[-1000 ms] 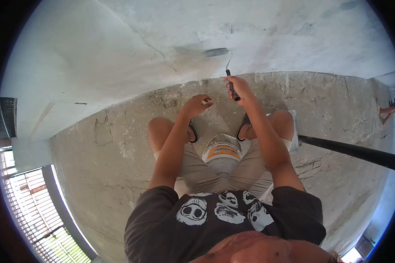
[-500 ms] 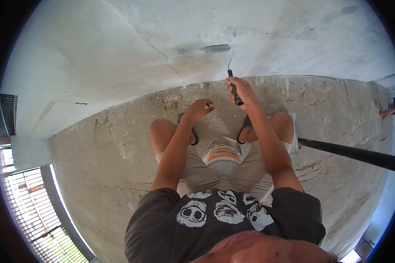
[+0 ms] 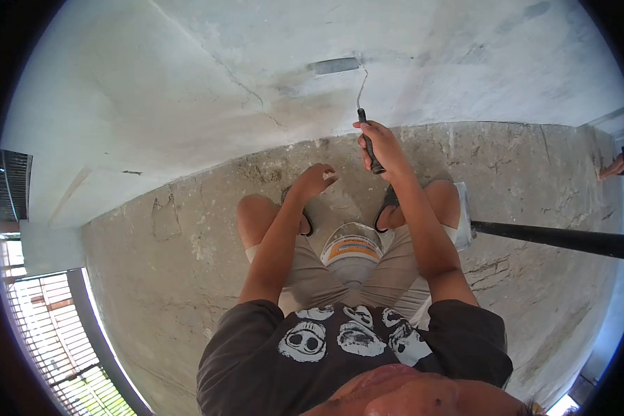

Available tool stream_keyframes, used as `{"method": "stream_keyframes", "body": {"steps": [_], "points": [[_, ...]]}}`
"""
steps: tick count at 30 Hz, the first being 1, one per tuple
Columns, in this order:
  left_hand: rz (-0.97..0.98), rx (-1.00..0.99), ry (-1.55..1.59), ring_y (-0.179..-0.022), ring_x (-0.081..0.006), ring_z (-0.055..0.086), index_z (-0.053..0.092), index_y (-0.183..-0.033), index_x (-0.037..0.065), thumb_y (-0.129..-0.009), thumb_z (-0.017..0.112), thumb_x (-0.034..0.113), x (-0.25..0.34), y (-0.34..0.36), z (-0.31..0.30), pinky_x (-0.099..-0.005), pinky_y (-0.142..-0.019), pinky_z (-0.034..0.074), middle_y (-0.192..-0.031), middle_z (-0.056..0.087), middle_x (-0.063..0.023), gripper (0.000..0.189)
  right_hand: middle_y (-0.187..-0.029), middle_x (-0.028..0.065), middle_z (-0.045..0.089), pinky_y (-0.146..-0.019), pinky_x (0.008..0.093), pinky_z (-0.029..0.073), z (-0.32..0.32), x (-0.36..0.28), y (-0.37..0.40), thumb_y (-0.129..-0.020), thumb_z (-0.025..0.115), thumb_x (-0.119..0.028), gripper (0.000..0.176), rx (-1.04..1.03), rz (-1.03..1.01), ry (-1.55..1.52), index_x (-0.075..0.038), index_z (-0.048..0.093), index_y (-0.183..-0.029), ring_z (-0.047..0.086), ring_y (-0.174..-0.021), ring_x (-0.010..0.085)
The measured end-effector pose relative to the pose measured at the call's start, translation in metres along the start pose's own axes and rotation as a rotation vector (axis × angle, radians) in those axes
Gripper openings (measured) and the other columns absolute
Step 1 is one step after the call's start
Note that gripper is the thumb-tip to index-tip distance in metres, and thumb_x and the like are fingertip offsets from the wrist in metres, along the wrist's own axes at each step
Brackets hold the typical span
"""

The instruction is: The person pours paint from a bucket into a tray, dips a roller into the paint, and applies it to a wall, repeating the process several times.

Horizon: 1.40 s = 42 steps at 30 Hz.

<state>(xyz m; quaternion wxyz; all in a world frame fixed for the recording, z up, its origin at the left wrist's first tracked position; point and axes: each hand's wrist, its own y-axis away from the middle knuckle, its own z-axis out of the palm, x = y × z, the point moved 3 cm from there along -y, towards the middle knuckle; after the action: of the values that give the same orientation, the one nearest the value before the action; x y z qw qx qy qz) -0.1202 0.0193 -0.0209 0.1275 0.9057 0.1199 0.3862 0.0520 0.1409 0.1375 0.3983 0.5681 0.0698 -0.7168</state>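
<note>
My right hand (image 3: 384, 148) is wrapped round the black handle of a paint roller (image 3: 337, 66). The roller's grey sleeve lies against the pale wall (image 3: 187, 97), on a patch with darker smudges. Over the floor near my knee, my left hand (image 3: 315, 179) hangs with loosely bent fingers slightly apart and nothing in them. Between my legs stands a white bucket (image 3: 353, 246) with an orange and blue label.
Rough concrete floor (image 3: 166, 277) meets the wall in front of me. A black pole (image 3: 555, 238) crosses on the right, near a white container (image 3: 462, 215) by my knee. Another person's leg (image 3: 611, 168) shows at the far right. A barred window (image 3: 62, 333) is at lower left.
The roller sleeve has moved a little up the wall and slightly left, with my right hand still round the handle. My left hand has hardly shifted.
</note>
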Motion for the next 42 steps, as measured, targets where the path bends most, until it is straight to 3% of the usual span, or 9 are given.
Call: {"method": "stream_keyframes", "body": {"steps": [6, 11, 17, 28, 29, 30, 38, 42], "points": [[0.1, 0.235, 0.097, -0.118, -0.0349, 0.056, 0.061, -0.118, 0.009, -0.091, 0.067, 0.033, 0.004, 0.002, -0.005, -0.0408, -0.099, 0.045, -0.127, 0.056, -0.0155, 0.037, -0.07, -0.0006, 0.05, -0.036, 0.0264, 0.041, 0.005, -0.003, 0.004, -0.103, 0.048, -0.027, 0.034, -0.027, -0.058, -0.01, 0.0, 0.053, -0.123, 0.046, -0.04, 0.0086], [0.106, 0.251, 0.069, -0.118, -0.0348, 0.056, 0.061, -0.116, 0.008, -0.091, 0.067, 0.031, 0.001, 0.0, -0.004, -0.0411, -0.099, 0.045, -0.125, 0.057, -0.0151, 0.035, -0.07, -0.0006, 0.05, -0.036, 0.0256, 0.041, -0.002, 0.004, -0.002, -0.102, 0.048, -0.026, 0.034, 0.002, 0.02, 0.022, 0.001, 0.053, -0.123, 0.045, -0.039, 0.0082], [0.101, 0.227, 0.048, -0.117, -0.0342, 0.056, 0.062, -0.116, 0.008, -0.09, 0.068, 0.032, 0.008, 0.002, -0.004, -0.0408, -0.099, 0.046, -0.124, 0.057, -0.0152, 0.036, -0.07, -0.0008, 0.05, -0.036, 0.0259, 0.041, 0.011, -0.013, 0.013, -0.103, 0.048, -0.028, 0.036, -0.031, -0.116, -0.018, 0.001, 0.051, -0.124, 0.045, -0.037, 0.0085], [0.098, 0.218, 0.052, -0.117, -0.0341, 0.057, 0.063, -0.117, 0.008, -0.09, 0.068, 0.032, -0.003, -0.004, 0.003, -0.0407, -0.098, 0.046, -0.123, 0.057, -0.015, 0.036, -0.068, -0.0005, 0.048, -0.036, 0.0277, 0.041, -0.004, 0.008, -0.005, -0.104, 0.043, -0.03, 0.036, -0.037, -0.04, 0.092, -0.002, 0.051, -0.125, 0.046, -0.037, 0.0098], [0.146, 0.242, 0.027, -0.108, -0.031, 0.058, 0.062, -0.117, 0.009, -0.09, 0.069, 0.031, -0.004, -0.005, 0.005, -0.0394, -0.093, 0.048, -0.12, 0.058, -0.0138, 0.035, -0.067, -0.0003, 0.048, -0.037, 0.0282, 0.042, -0.005, 0.011, -0.007, -0.105, 0.043, -0.031, 0.037, -0.052, -0.026, 0.126, -0.002, 0.051, -0.125, 0.046, -0.037, 0.0101], [0.195, 0.265, 0.001, -0.1, -0.028, 0.06, 0.062, -0.117, 0.009, -0.09, 0.07, 0.03, -0.007, -0.006, 0.007, -0.0382, -0.088, 0.05, -0.117, 0.058, -0.0125, 0.035, -0.067, -0.0003, 0.048, -0.037, 0.0282, 0.042, -0.007, 0.017, -0.01, -0.105, 0.043, -0.031, 0.037, -0.05, -0.03, 0.123, -0.002, 0.051, -0.125, 0.046, -0.037, 0.0101], [0.091, 0.221, 0.05, -0.1, -0.0294, 0.061, 0.062, -0.117, 0.009, -0.09, 0.07, 0.031, 0.002, 0.003, -0.002, -0.0398, -0.088, 0.051, -0.118, 0.058, -0.0137, 0.035, -0.067, 0.0012, 0.047, -0.041, 0.0309, 0.044, -0.031, 0.093, -0.047, -0.104, 0.041, -0.044, 0.042, 0.121, 0.091, 0.366, -0.003, 0.053, -0.106, 0.048, -0.043, 0.0123], [0.09, 0.228, 0.041, -0.1, -0.0308, 0.062, 0.062, -0.117, 0.009, -0.09, 0.07, 0.031, 0.007, 0.006, -0.005, -0.04, -0.087, 0.052, -0.119, 0.058, -0.015, 0.035, -0.068, 0.0024, 0.047, -0.043, 0.0325, 0.044, -0.048, 0.125, -0.064, -0.103, 0.043, -0.045, 0.043, 0.17, 0.19, 0.317, -0.003, 0.054, -0.104, 0.049, -0.046, 0.0142]]}}
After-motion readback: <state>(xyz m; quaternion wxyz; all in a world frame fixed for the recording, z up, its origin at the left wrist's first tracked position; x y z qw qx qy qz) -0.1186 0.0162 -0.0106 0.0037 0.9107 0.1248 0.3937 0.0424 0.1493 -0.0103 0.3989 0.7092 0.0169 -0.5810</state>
